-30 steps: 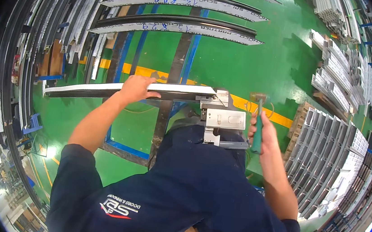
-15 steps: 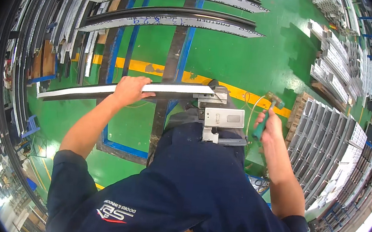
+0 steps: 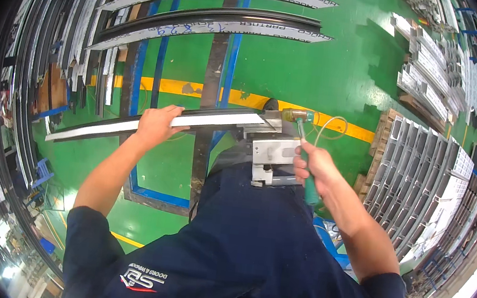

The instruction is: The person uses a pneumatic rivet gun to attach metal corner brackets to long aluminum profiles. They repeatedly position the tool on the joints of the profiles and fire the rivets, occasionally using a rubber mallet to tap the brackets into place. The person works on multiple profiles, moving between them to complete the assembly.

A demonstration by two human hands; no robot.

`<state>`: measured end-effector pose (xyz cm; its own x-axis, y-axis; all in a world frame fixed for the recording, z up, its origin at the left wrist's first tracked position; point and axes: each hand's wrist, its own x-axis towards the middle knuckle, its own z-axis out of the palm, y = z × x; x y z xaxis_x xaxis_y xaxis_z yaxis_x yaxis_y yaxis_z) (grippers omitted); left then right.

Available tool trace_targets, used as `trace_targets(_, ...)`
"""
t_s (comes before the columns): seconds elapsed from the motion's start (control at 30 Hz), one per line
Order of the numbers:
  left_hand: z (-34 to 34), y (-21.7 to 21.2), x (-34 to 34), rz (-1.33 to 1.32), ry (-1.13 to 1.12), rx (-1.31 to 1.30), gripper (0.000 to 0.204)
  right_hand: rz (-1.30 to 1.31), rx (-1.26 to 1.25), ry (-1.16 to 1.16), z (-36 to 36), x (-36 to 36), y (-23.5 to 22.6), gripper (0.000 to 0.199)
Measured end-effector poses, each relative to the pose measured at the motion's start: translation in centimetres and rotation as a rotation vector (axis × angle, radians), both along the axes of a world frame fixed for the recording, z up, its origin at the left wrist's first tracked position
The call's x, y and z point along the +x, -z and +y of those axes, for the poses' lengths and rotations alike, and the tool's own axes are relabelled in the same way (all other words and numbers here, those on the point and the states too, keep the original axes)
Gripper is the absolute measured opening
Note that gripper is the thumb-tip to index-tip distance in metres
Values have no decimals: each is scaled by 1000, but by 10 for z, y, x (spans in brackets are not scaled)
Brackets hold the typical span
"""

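Observation:
My left hand [image 3: 158,125] is wrapped over a long black profile [image 3: 219,115] with a white strip along it. The mitred right end of that profile meets a grey metal clamping fixture [image 3: 273,151] in front of my body. In my right hand [image 3: 319,170] is a mallet [image 3: 298,117], gripped by its green handle. Its yellowish head hangs just right of the fixture's top, close to the profile's end; I cannot tell whether it touches. The far left end of the profile reaches out over the green floor.
Two wrapped profiles [image 3: 210,27] lie across a blue and dark rack [image 3: 214,71] ahead. Stacked profiles [image 3: 415,185] stand on a pallet at right, with more bundles [image 3: 429,76] beyond. Long bars [image 3: 26,68] fill the left side. A thin hose [image 3: 334,119] loops near the mallet.
My right hand has swung the mallet leftward, bringing its head from beyond the fixture's right side to next to it. My left hand still grips the profile.

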<state>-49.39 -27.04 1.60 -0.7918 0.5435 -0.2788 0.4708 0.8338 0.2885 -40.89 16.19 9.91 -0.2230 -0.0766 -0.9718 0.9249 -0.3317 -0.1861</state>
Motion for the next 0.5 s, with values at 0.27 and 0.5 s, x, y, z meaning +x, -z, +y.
trace_targets(0.27,-2,6,2,-20,20,12,46,86,375,633,73,9,65,30)
trace_targets(0.5,-5,9,4,-32,-2,-5,45,72,201,101,41,0,18,32)
